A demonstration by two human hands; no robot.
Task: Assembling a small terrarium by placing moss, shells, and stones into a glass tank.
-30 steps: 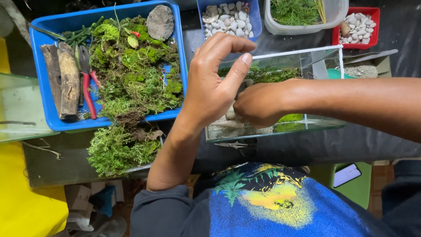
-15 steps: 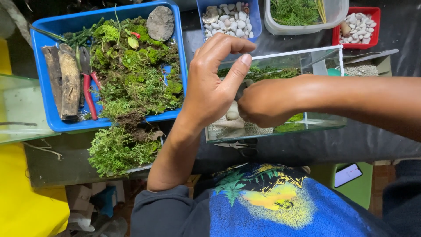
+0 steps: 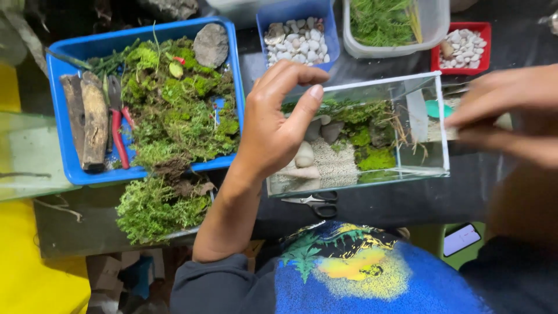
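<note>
A clear glass tank [image 3: 383, 81] lies on the dark table in front of me. Inside are pale sand [image 3: 336, 167], smooth stones [image 3: 305, 154] and green moss [image 3: 375, 158]. My left hand [image 3: 276, 131] curls over the tank's left end, thumb and fingers on the glass. Blurred by motion, my right hand [image 3: 508, 116] sits just outside the tank's right wall, with its fingertips at the rim. Whether those fingers hold anything is unclear.
A blue tray [image 3: 57, 116] at left holds moss [image 3: 174, 110], wood pieces [image 3: 93, 122], red-handled pruners [image 3: 119, 136] and a grey rock [image 3: 210, 45]. Loose moss [image 3: 154, 206] lies below it. Tubs of pebbles [image 3: 296, 38], greenery [image 3: 386, 20] and white stones [image 3: 465, 43] line the back. Scissors [image 3: 314, 203] lie by the tank.
My right hand has come out of the tank and moved to its right end. The view sits closer. My left hand stays on the tank's left end.
</note>
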